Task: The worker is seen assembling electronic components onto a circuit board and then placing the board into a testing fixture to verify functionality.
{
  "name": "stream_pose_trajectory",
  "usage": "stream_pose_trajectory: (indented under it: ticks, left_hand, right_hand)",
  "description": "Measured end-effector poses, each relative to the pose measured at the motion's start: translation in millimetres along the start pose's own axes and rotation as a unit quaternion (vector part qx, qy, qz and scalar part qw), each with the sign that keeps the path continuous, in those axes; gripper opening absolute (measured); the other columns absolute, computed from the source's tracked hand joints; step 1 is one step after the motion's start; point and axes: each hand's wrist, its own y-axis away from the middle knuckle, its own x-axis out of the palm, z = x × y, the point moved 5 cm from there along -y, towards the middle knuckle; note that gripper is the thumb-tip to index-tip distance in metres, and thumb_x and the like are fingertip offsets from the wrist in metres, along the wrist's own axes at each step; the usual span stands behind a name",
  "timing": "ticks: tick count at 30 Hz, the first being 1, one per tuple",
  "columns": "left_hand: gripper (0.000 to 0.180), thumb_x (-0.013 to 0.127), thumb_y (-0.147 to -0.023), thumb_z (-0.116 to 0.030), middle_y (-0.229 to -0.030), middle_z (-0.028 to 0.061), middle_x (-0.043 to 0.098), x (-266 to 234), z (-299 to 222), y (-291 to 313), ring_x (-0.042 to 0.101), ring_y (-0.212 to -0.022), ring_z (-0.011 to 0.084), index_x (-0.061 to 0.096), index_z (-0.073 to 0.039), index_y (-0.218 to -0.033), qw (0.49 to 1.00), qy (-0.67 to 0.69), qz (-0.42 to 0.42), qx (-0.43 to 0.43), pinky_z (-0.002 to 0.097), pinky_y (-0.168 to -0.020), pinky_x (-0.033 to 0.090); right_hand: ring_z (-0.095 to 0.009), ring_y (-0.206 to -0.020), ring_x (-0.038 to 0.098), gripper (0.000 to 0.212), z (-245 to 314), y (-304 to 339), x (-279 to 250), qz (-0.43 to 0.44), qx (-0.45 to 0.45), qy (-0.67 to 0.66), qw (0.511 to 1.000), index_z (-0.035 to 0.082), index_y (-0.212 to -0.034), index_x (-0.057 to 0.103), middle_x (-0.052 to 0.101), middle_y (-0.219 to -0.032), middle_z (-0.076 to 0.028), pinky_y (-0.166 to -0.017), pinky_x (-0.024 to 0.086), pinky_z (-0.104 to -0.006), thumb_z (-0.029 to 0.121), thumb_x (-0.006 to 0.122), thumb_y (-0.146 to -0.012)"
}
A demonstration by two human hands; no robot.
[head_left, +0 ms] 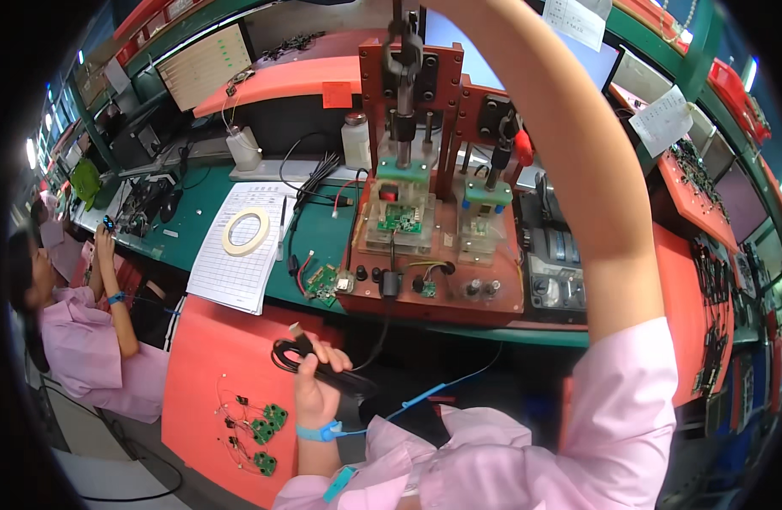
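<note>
- The left hand (pixel 317 382) grips a coiled black cable (pixel 347 381), plug up; the step seems to be cable handling.
- Just ahead-right of it, a red fixture (pixel 452 289) carries a green board (pixel 401 219); plugging in would call for lining up the plug.
- Farthest, the right hand is beyond the upper edge; its grip cannot be told.

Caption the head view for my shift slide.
Left hand holding a coiled black cable before a red fixture, right arm extending beyond the picture's top edge.
</note>
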Motion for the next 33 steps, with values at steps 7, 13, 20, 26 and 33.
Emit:
stream_pose_trajectory:
  ticks: [7,13,20,26,33]
  left_hand:
    - [0.012,0.056,-0.090,-0.010,-0.095,0.0071,0.055,-10,12,13,0.053,-0.088,0.0167,0.052,-0.009,-0.101,0.990,-0.021,-0.127,-0.058,0.0314,-0.082,0.044]
    - [0.020,0.058,-0.089,-0.007,-0.103,0.0063,0.056,-32,15,27,0.054,-0.093,0.0162,0.054,-0.010,-0.109,0.981,-0.031,-0.179,-0.073,0.0309,-0.083,0.045]
    - [0.025,0.060,-0.090,-0.007,-0.104,0.0069,0.061,-34,31,30,0.058,-0.094,0.0165,0.056,-0.007,-0.115,0.975,-0.010,-0.170,-0.144,0.0290,-0.083,0.046]
    - [0.026,0.060,-0.092,-0.010,-0.104,0.0095,0.063,-56,38,41,0.059,-0.093,0.0183,0.055,-0.005,-0.117,0.968,-0.022,-0.193,-0.158,0.0313,-0.083,0.048]
    - [0.032,0.062,-0.092,-0.016,-0.106,0.0098,0.063,-55,47,43,0.060,-0.086,0.0181,0.054,-0.006,-0.122,0.965,0.044,-0.202,-0.161,0.0307,-0.078,0.048]
  right_hand:
    - [-0.022,-0.065,0.055,0.034,-76,13,-30,0.090,0.337,0.205,0.915,0.000,-0.115,0.055,0.058,-0.086,-0.014,-0.053,0.047,-0.0383,0.025,0.050,-0.092]
    - [-0.025,-0.050,0.052,0.017,42,156,-19,0.108,-0.268,0.375,0.881,0.005,-0.088,0.058,0.055,-0.070,-0.010,-0.041,0.044,-0.0356,0.011,0.061,-0.072]
    - [-0.038,-0.093,0.058,0.036,-70,279,3,0.372,0.056,0.368,0.850,0.001,-0.113,0.053,0.058,-0.102,-0.022,-0.081,0.050,-0.0478,0.028,0.056,-0.090]
    - [-0.039,-0.093,0.056,0.033,-96,276,15,0.451,0.040,0.303,0.838,0.007,-0.110,0.054,0.059,-0.104,-0.023,-0.078,0.047,-0.0484,0.030,0.058,-0.087]
    - [-0.038,-0.087,0.055,0.027,-87,275,14,0.353,-0.013,0.309,0.883,0.009,-0.106,0.055,0.058,-0.094,-0.021,-0.074,0.046,-0.0460,0.026,0.060,-0.085]
